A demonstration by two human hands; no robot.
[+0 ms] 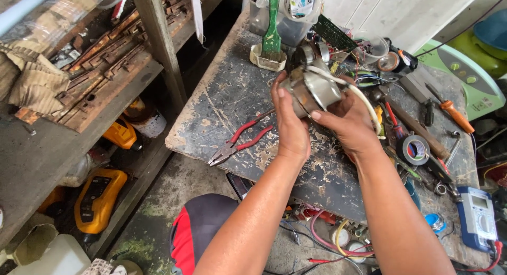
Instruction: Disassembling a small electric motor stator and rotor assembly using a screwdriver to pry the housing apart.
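Note:
Both my hands hold a small grey electric motor point(311, 87) above the worn black workbench point(227, 95). My left hand point(289, 122) grips its left side, thumb up against the casing. My right hand point(346, 119) cups its right side and underside. A white cable point(364, 98) loops from the motor over my right hand. Red-handled pliers point(240, 143) lie on the bench just left of my left wrist.
A green brush point(272, 32) stands in a small tub at the bench's back. Black tape roll point(414, 149), orange-handled screwdriver point(451, 108), hammer and a blue multimeter point(478, 217) crowd the right side. Shelves with rusty metal parts point(100, 58) and yellow meters point(97, 198) stand left.

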